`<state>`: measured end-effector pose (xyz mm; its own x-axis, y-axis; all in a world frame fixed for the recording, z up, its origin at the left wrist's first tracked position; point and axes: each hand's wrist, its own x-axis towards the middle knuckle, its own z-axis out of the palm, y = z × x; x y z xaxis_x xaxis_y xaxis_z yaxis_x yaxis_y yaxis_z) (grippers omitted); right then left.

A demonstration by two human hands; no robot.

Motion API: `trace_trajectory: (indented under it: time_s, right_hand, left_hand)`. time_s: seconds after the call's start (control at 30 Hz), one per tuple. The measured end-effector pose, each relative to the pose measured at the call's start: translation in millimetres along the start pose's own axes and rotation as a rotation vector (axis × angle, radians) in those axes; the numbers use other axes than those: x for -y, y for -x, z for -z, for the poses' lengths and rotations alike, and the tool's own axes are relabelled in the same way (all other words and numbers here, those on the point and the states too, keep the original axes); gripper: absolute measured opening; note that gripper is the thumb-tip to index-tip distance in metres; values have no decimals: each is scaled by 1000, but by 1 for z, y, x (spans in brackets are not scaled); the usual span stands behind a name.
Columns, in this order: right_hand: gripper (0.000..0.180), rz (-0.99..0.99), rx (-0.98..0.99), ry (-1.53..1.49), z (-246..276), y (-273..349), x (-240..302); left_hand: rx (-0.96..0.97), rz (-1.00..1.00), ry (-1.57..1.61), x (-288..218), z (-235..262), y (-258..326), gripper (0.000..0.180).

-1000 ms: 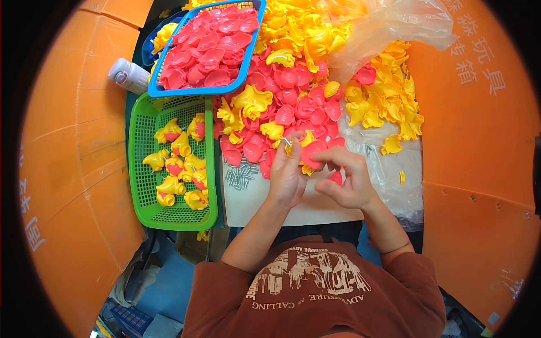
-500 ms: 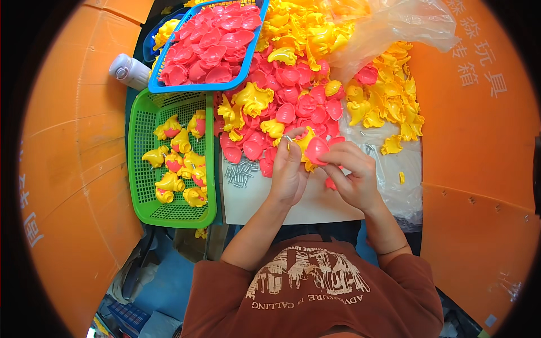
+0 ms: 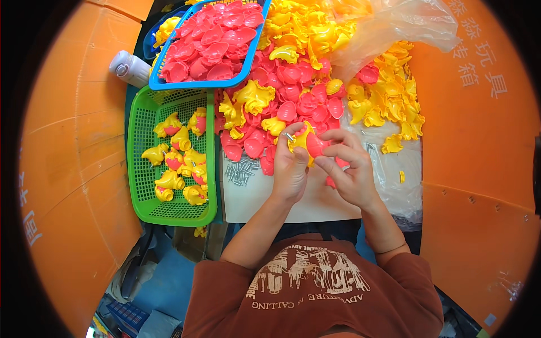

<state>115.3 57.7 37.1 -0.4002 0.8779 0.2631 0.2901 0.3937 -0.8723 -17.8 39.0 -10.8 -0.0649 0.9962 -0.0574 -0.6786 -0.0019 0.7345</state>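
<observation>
My left hand (image 3: 291, 176) is closed round a yellow plastic shell (image 3: 300, 142) in front of my chest. A short metal pin (image 3: 289, 136) sticks out by its fingertips. From the other side, the thumb and fingers of my right hand (image 3: 355, 173) pinch a glossy red plastic shell (image 3: 317, 146), which is pressed against the yellow one. Fingers hide part of where the two meet. Just beyond my hands lies a heap of red shells (image 3: 288, 111) with some yellow ones mixed in. Left of my left hand is a small pile of metal pins (image 3: 241, 171).
A green basket (image 3: 135, 194) on the left holds several yellow-and-red assembled pieces. Above it stands a blue basket (image 3: 242, 79) full of red shells, beside a white bottle (image 3: 129, 69). Yellow shells (image 3: 394, 84) and clear plastic film (image 3: 394, 28) lie back right. Orange walls (image 3: 473, 225) flank the table.
The red shell has turned and now sits closer against the yellow shell. My right fingers have shifted their grip on it and spread a little.
</observation>
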Motion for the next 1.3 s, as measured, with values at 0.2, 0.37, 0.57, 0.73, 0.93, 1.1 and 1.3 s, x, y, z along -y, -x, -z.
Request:
trace_trajectory:
  time_s: [0.2, 0.37, 0.57, 0.73, 0.93, 1.1, 1.3]
  right_hand:
    - [6, -103, -57, -50, -12, -1, -5]
    - [6, -2, -156, 13, -19, 0, -5]
    - [6, 85, -93, 164, -10, -2, -1]
    - [9, 73, -65, 88, -3, -5, 2]
    - [9, 3, -61, -13, -2, -2, 2]
    - [9, 22, -52, 24, 4, -3, 6]
    - [9, 5, 21, -28, 8, -5, 1]
  left_hand:
    - [-43, 266, 356, -17, -9, 0, 73]
    - [-43, 223, 349, -18, -14, -1, 64]
    - [-61, 199, 298, -18, -16, 0, 61]
    - [-31, 211, 292, -18, -17, 0, 58]
    - [-33, 231, 282, -16, -17, 2, 53]
    - [33, 208, 293, -15, -16, 1, 48]
    - [32, 243, 315, -17, -17, 1, 48]
